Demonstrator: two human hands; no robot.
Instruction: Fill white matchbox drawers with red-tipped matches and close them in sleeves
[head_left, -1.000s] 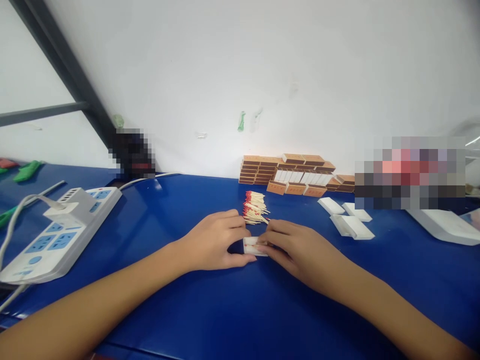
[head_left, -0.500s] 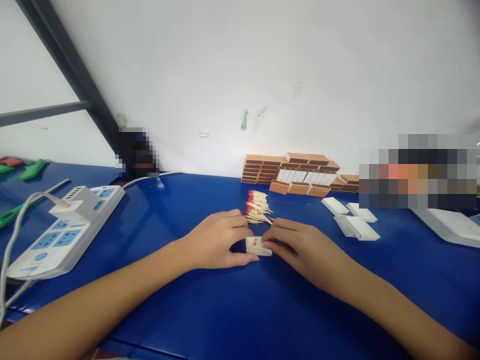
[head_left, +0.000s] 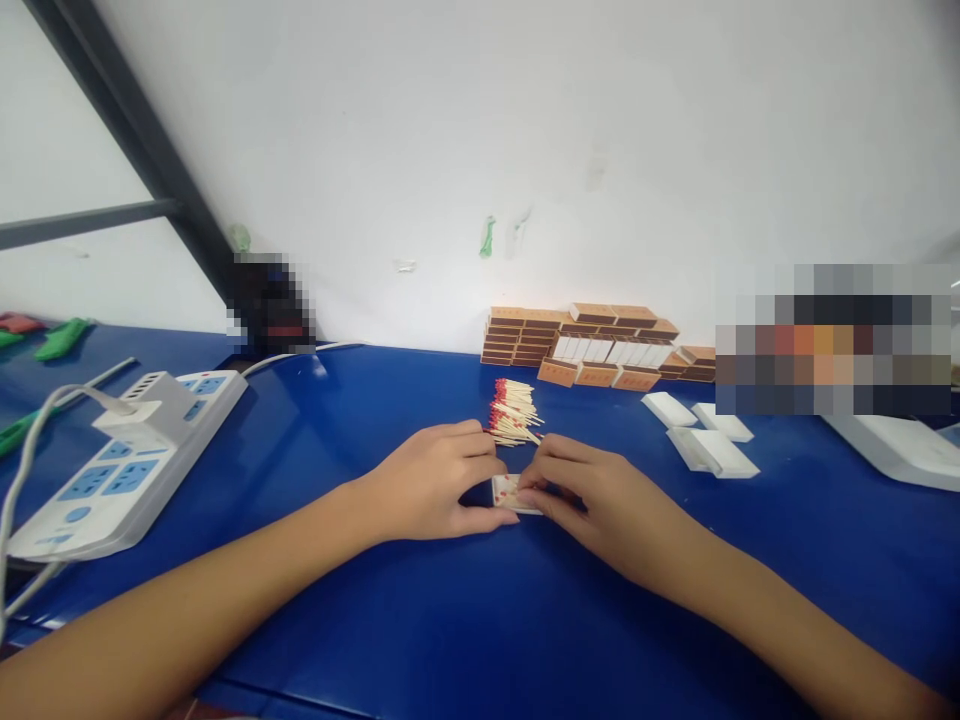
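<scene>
A small white matchbox tray (head_left: 498,488) lies on the blue table with a few red-tipped matches (head_left: 503,494) in it. My left hand (head_left: 442,482) grips the tray's left end between its thumb and fingers. Over the right half of the tray, my right hand (head_left: 574,485) is pinched closed on matches, their far ends hidden by the fingers. Just beyond both hands a pile of loose matches (head_left: 514,408) is spread, most heads pointing left.
Stacked matchboxes (head_left: 525,335) stand against the wall, with white trays among them. Several white trays (head_left: 724,453) lie to the right. A power strip (head_left: 112,490) with a white cable is at the left. Pixelated patches hide parts of both sides.
My right hand has moved slightly left and down over the tray, covering more of it. More match heads show inside. My left hand keeps its hold.
</scene>
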